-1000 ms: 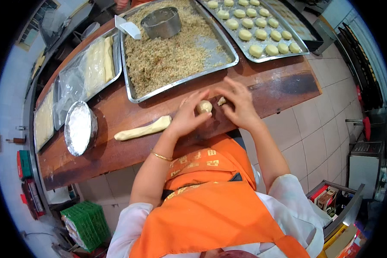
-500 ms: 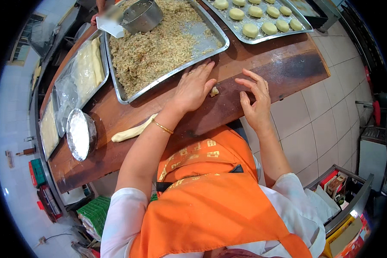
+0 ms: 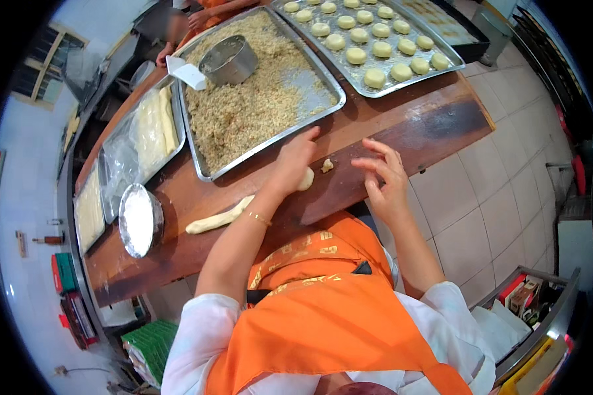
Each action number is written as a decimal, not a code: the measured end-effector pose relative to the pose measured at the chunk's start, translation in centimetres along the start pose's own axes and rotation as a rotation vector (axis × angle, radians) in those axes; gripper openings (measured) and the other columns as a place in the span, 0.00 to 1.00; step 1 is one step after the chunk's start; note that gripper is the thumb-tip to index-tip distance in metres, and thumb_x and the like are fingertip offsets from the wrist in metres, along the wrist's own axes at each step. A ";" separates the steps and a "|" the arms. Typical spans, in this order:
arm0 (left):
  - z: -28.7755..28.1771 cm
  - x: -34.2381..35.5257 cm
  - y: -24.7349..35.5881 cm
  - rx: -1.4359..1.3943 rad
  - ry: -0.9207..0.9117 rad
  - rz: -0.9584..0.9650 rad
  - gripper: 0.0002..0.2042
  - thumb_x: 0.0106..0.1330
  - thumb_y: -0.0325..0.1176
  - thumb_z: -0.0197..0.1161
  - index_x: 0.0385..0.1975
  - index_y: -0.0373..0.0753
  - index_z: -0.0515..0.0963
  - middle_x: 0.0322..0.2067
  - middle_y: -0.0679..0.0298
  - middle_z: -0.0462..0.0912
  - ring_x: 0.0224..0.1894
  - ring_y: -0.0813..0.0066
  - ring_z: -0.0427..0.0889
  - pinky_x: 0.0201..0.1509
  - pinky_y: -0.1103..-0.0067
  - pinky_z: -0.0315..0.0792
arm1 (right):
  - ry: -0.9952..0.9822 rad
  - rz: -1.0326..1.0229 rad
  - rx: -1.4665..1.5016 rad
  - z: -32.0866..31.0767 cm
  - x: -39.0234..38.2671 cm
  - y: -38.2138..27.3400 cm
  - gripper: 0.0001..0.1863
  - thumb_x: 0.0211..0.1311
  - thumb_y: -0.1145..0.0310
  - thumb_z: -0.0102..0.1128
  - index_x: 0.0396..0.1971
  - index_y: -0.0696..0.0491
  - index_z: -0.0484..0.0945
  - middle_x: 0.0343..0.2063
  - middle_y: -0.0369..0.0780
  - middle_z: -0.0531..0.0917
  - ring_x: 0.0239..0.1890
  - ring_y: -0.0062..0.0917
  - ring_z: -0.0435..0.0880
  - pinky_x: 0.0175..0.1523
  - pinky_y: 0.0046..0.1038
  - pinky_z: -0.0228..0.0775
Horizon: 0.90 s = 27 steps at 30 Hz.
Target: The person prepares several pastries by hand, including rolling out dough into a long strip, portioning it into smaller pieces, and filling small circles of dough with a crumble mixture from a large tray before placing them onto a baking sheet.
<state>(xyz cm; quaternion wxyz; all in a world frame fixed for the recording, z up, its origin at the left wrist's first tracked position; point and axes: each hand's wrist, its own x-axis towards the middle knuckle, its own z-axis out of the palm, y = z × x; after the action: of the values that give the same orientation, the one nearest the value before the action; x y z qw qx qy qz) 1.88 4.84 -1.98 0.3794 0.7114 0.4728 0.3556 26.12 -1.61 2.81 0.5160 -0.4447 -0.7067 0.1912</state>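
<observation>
My left hand (image 3: 295,162) lies low over the wooden table, its index finger stretched out toward the filling tray. A small round piece of pale dough (image 3: 307,179) shows at the edge of its palm; the rest is hidden. Left of my wrist, partly behind it, a dough rope (image 3: 221,218) rests on the wood. Between my hands sits a small crumbly scrap (image 3: 327,166). My right hand (image 3: 383,172) hovers by the table's near edge, fingers apart and nothing in them.
A large metal tray (image 3: 270,146) of crumbly filling holds a round metal pot (image 3: 234,62) and a white scraper (image 3: 186,72). Far right, another tray (image 3: 375,94) bears several dough rounds. A flour bowl (image 3: 138,220) and dough-sheet trays (image 3: 115,197) stand left. Another person's hand (image 3: 165,55) is beyond.
My left hand has tilted and lifted from lying flat, and a dough piece now shows beside it. My right hand has shifted only slightly. The view has tipped, showing more of the far trays.
</observation>
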 end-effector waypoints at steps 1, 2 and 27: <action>-0.3 -0.7 2.4 -0.248 0.107 -0.085 0.20 0.76 0.37 0.45 0.59 0.33 0.74 0.58 0.49 0.77 0.63 0.54 0.74 0.70 0.68 0.63 | 0.027 0.030 0.016 -0.7 -0.8 0.2 0.13 0.47 0.85 0.53 0.30 0.55 0.84 0.48 0.42 0.83 0.49 0.36 0.80 0.54 0.33 0.72; -1.1 -1.5 2.3 -0.235 0.168 -0.006 0.20 0.75 0.37 0.46 0.60 0.32 0.72 0.57 0.49 0.76 0.62 0.53 0.72 0.70 0.69 0.62 | 0.011 0.081 0.051 -1.5 -1.6 0.3 0.12 0.47 0.85 0.53 0.29 0.55 0.83 0.45 0.42 0.83 0.46 0.36 0.80 0.52 0.32 0.72; -1.9 -7.2 8.6 -1.112 0.078 -0.408 0.20 0.76 0.35 0.51 0.65 0.39 0.64 0.57 0.63 0.75 0.58 0.73 0.76 0.57 0.73 0.74 | -0.549 -0.369 0.022 4.3 6.0 -5.0 0.35 0.44 0.73 0.70 0.58 0.55 0.72 0.51 0.44 0.78 0.55 0.41 0.75 0.60 0.41 0.68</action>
<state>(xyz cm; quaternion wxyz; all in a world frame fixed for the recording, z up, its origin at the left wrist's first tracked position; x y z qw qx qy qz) 1.58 -3.88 5.36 0.7382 0.2871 0.3562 0.4957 19.71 1.51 8.12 0.3371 -0.2354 -0.8859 0.2148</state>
